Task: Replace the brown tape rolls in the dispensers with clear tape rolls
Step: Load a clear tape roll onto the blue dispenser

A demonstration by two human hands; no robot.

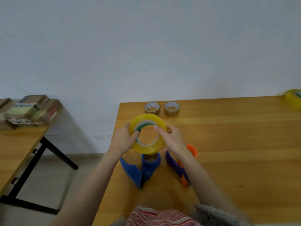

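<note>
A large clear tape roll [146,119], yellowish with a white and green core, is held above the wooden table [228,144]. My left hand [124,139] grips its left side with a finger inside the core. My right hand [172,137] holds its right side, fingers over the rim. Below it lies an open blue dispenser [140,168] with its two shells spread apart. A purple and orange dispenser [180,167] lies to the right, partly hidden by my right forearm. Two brown tape rolls [152,108] [172,108] lie flat near the table's far edge.
Another clear tape roll [294,97] lies at the table's far right corner. A second wooden table [19,144] on the left carries stacked cardboard boxes [32,110]. A white wall with sockets stands behind. A gap of floor separates the tables.
</note>
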